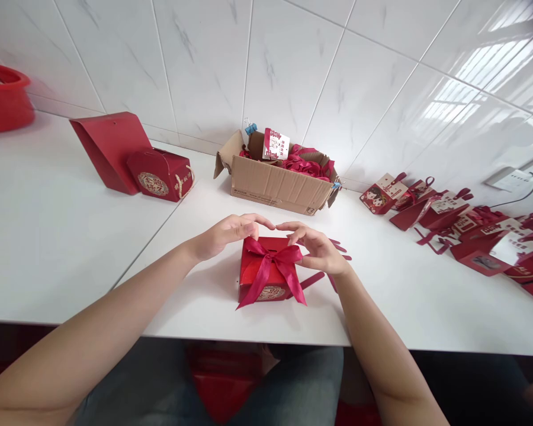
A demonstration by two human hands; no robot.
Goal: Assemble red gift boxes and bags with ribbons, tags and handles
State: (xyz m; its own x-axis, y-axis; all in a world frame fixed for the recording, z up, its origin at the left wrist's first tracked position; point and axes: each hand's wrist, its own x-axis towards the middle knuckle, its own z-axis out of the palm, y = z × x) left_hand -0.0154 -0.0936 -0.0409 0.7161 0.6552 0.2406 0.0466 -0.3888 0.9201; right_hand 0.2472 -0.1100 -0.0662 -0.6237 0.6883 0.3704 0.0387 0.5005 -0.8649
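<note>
A small red gift box [249, 269] sits on the white table near its front edge, with a shiny crimson ribbon bow [272, 260] across its top. My left hand [228, 235] hovers over the back left corner of the box, fingers apart, holding nothing. Over the back right corner is my right hand [316, 247], fingers curved and spread, beside the bow's right loop. The index fingertips of both hands nearly meet behind the box. Dark red strips [312, 280] lie on the table right of the box, partly under my right hand.
Behind stands an open cardboard box [275, 186] with red ribbons and a printed card. Two red boxes [157, 174] are at the left, near a red tub [4, 103]. Several decorated red boxes [482, 248] line the right side. The table's front edge [249, 339] is close to my lap.
</note>
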